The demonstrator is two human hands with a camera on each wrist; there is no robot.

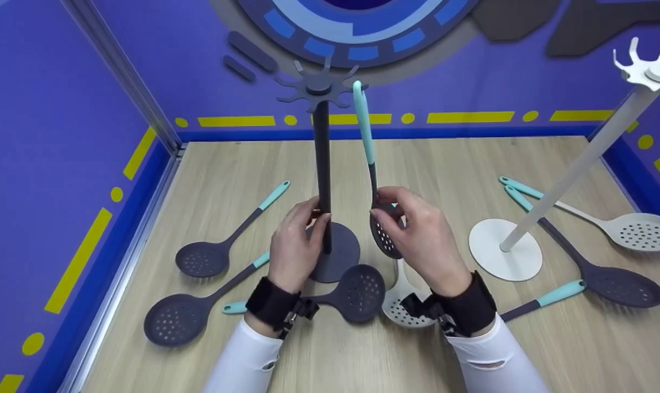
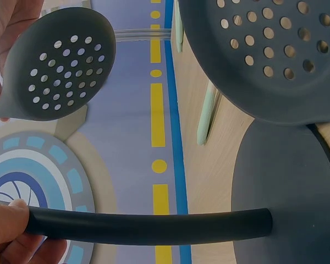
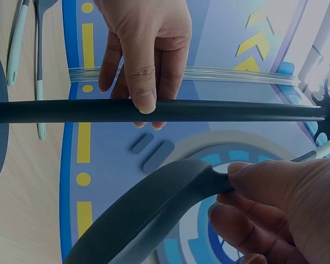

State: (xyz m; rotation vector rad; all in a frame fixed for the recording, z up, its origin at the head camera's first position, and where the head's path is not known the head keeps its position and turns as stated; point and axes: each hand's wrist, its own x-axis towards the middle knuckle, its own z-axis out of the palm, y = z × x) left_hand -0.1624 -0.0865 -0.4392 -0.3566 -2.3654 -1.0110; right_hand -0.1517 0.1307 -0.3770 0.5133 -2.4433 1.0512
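Observation:
My left hand (image 1: 293, 248) grips the black pole (image 1: 323, 158) of a utensil stand, thumb and fingers around its lower part. The stand has a round dark base (image 1: 347, 248) and a ring of hooks (image 1: 319, 85) on top. Beside the pole, my right hand (image 1: 425, 237) pinches a dark skimmer (image 1: 365, 125) at the neck just above its perforated head. The skimmer stands nearly upright, head down, its teal handle end overlapping the hooks' right side in the head view. In the left wrist view the holes of the held skimmer's head (image 2: 60, 63) show plainly.
Dark skimmers (image 1: 202, 259) (image 1: 177, 322) with teal handles lie at left; another (image 1: 363, 295) lies before the base, near a white skimmer (image 1: 401, 311). At right a white stand (image 1: 575, 158) rises beside a dark skimmer (image 1: 624, 286) and a white one (image 1: 643, 232). Blue panels (image 1: 30, 164) enclose the table.

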